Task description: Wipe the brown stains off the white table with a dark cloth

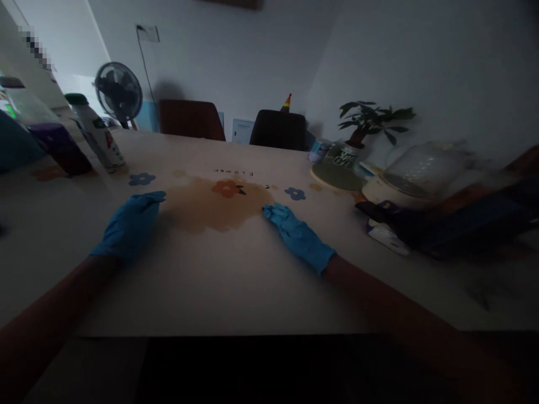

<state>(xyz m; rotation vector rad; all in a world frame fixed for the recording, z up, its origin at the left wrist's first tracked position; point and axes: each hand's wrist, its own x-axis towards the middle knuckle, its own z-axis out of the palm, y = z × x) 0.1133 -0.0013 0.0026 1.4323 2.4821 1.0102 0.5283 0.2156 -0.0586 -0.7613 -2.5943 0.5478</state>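
A brown liquid spill (pixel 197 205) spreads over the printed flower pattern in the middle of the white table (pixel 219 286). Both hands wear blue gloves. At the spill's left edge is my left hand (pixel 132 224), its fingers stretched out toward the right, with nothing seen in it. Across from it, my right hand (pixel 297 235) rests by the right edge of the puddle, fingers extended and slightly bent. Nothing clearly shows in that hand either; its palm side is hidden.
A purple-liquid bottle (pixel 59 143) and a white bottle with green cap (pixel 95 132) stand left. At right are a potted plant (pixel 357 134), a clear-domed container (pixel 404 185) and dark blurred items (pixel 463 224). Two chairs (pixel 191 119) and a fan (pixel 118 92) are behind.
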